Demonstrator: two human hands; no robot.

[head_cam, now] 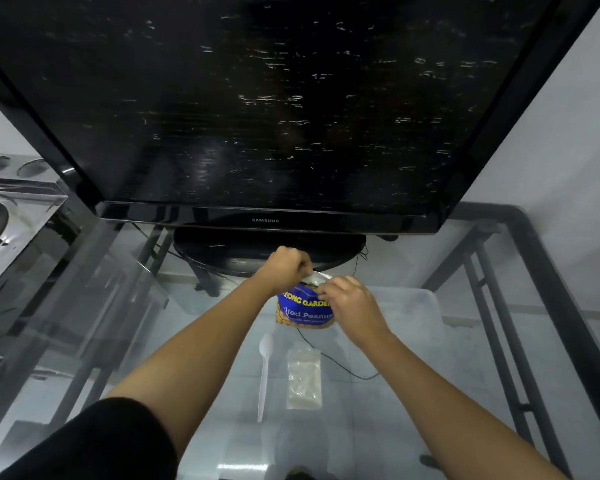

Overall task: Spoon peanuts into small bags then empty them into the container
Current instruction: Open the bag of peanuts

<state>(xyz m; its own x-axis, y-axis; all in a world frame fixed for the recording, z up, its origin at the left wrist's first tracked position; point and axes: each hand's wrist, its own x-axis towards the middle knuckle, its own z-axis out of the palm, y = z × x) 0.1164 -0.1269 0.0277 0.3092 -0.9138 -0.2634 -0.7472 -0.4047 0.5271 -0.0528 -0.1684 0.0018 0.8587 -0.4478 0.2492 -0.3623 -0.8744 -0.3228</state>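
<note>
Both hands pinch the top edge of the blue salted peanuts packet (pixel 303 308): the left hand (pixel 284 266) at its 11 o'clock corner, the right hand (pixel 349 299) at 2 o'clock, so the step seems to be the opening. At 6 o'clock of the packet, the white plastic spoon (pixel 264 372) and a small clear bag (pixel 303 379) lie untouched on the glass counter (pixel 430 393). Next, the mouth must be torn wide enough for the spoon.

Both bare forearms reach forward and converge ahead of the person. The left hand (pixel 286 266) is curled into a loose fist, knuckles up, fingers pinched closed. The right hand (pixel 352 299) sits just beside it, slightly nearer, fingers likewise pinched together.
</note>
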